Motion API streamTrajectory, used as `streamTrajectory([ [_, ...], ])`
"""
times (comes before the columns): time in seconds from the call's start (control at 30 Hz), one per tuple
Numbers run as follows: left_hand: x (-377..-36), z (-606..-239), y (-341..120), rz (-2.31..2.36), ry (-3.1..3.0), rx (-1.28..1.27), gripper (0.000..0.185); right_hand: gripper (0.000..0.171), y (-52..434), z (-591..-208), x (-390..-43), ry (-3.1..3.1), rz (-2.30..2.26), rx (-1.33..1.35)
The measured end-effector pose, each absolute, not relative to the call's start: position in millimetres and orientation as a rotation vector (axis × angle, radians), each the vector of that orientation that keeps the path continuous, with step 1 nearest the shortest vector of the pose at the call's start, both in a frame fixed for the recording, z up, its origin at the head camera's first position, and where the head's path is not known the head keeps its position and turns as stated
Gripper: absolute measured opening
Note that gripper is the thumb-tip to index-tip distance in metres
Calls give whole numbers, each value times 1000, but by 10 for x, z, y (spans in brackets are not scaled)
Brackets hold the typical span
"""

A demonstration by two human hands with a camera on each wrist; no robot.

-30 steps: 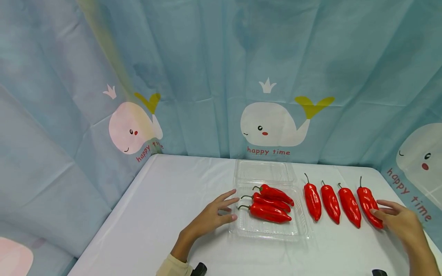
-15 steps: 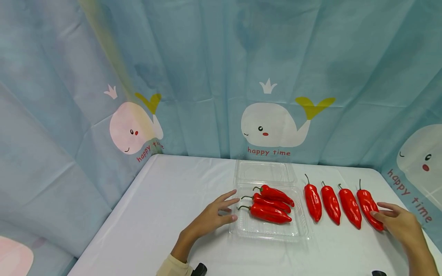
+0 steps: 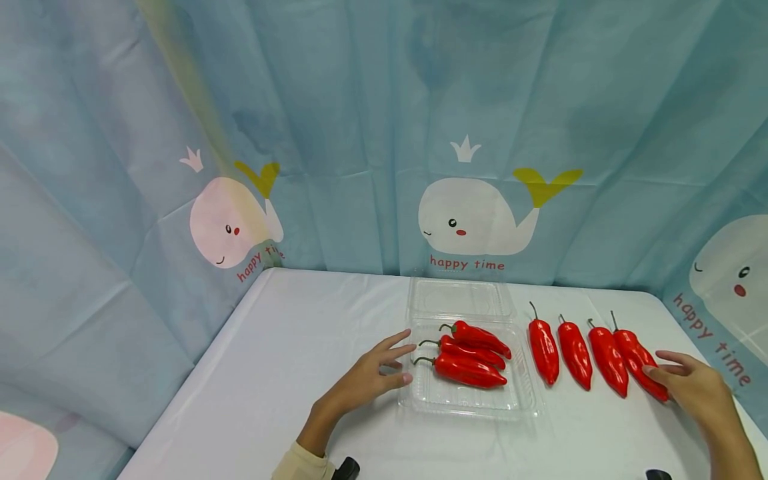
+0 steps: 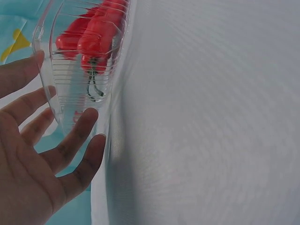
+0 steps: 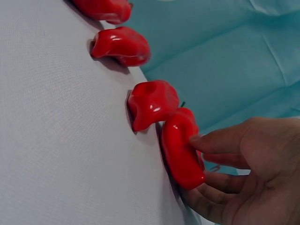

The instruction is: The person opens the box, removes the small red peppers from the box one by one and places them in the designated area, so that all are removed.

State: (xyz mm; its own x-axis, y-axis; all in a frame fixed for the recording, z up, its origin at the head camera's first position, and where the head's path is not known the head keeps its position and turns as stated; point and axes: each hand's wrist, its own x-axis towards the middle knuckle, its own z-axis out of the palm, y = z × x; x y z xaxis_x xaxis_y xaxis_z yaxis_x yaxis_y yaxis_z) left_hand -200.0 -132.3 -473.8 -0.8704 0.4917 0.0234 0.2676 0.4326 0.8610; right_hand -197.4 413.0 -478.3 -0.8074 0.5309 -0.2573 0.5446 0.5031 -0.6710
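My right hand [image 3: 699, 387] pinches the rightmost red pepper [image 3: 636, 353] near its lower end, thumb on its upper face and fingers along its far side, as the right wrist view shows on the pepper [image 5: 178, 145]. The pepper tilts, its stem end right beside the neighbouring pepper [image 3: 608, 360]. At the left side of a clear plastic clamshell box [image 3: 420, 397], my left hand [image 3: 367, 381] has its fingers spread, fingertips right at the wall. Inside the box lie three red peppers [image 3: 471, 370], stems to the left. The left wrist view shows the box wall [image 4: 47, 28] beside the fingers.
The box lid [image 3: 459, 298] lies folded back toward the curtain [image 3: 360, 133]. Two more red peppers, one pepper [image 3: 543, 351] next to the box and another pepper [image 3: 574, 353], lie lengthwise on the white tablecloth [image 3: 288, 340].
The right hand's pepper has turned, its stem end swinging left toward the neighbouring pepper. The right hand has shifted very slightly. The left hand and the box have stayed put.
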Motion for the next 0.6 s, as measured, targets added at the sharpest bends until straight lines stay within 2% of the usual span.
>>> streamTrajectory([
  [0.6,-1997,-4728,-1320,1410,2457,665,57,70,4115,-4736,-1970,2746,-1196,925],
])
